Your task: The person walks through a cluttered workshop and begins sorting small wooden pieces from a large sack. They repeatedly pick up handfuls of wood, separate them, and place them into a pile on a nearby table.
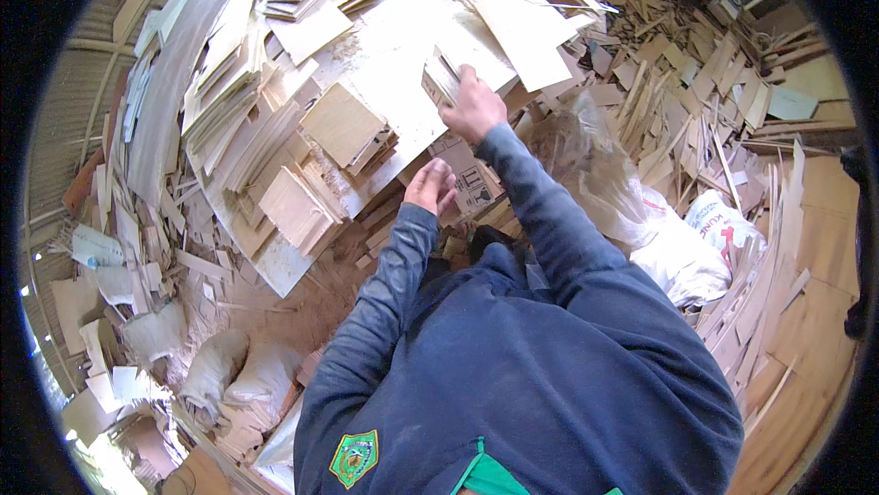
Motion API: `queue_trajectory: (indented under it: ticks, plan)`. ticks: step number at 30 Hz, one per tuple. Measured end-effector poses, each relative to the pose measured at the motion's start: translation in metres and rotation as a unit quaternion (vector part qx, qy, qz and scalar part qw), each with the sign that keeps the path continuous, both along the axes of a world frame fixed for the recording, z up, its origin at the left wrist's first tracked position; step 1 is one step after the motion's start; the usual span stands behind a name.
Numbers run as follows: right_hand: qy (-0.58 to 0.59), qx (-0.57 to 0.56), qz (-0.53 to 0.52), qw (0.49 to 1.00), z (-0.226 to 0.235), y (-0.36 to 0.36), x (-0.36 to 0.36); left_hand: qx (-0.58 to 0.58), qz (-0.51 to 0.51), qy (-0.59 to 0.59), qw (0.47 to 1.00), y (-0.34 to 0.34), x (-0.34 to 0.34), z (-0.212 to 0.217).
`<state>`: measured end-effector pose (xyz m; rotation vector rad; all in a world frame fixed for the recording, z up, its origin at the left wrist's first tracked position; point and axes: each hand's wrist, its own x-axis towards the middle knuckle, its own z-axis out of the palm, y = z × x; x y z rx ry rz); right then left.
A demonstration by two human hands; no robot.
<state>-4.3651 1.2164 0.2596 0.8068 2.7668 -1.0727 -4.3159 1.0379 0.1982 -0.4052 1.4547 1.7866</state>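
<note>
My right hand point(476, 108) grips a small stack of thin wooden boards point(440, 78) on edge, above the right side of the pale work table point(389, 65). Nearer to me, my left hand point(430, 185) is just off the table's front edge; its fingers are loosely curled and slightly apart, and I see nothing in them. To its left, a squarish stack of thin boards point(343, 124) lies on the table. Another small stack of boards point(298, 206) leans at the table's near left corner.
Tall piles of veneer sheets point(229, 83) cover the table's left side. Large sheets point(517, 28) overhang its right. A cardboard box point(478, 188) stands below the edge. Wood scraps point(678, 74) litter the right; white sacks point(682, 257) and filled bags point(215, 367) flank me.
</note>
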Motion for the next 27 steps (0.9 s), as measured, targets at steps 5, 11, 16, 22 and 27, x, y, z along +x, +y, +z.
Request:
queue_trajectory:
  ticks: [5,11,16,22,27]
  plan:
    - [0.079,-0.067,0.012,0.995,0.046,-0.028,0.082,0.296,0.045,-0.051,0.953,0.036,-0.023,-0.01]
    - [0.164,-0.318,0.035,0.933,0.078,-0.024,0.122,0.374,0.04,-0.064,0.924,0.027,-0.006,0.019]
    - [0.155,-0.426,0.046,0.89,0.09,-0.014,0.137,0.343,-0.023,-0.045,0.938,0.008,0.009,0.034]
    - [0.149,-0.453,0.056,0.877,0.092,-0.025,0.14,0.46,0.004,-0.146,0.876,-0.002,0.019,0.054]
    - [0.142,-0.466,0.078,0.87,0.095,-0.036,0.136,0.508,0.0,-0.12,0.853,-0.015,0.02,0.067]
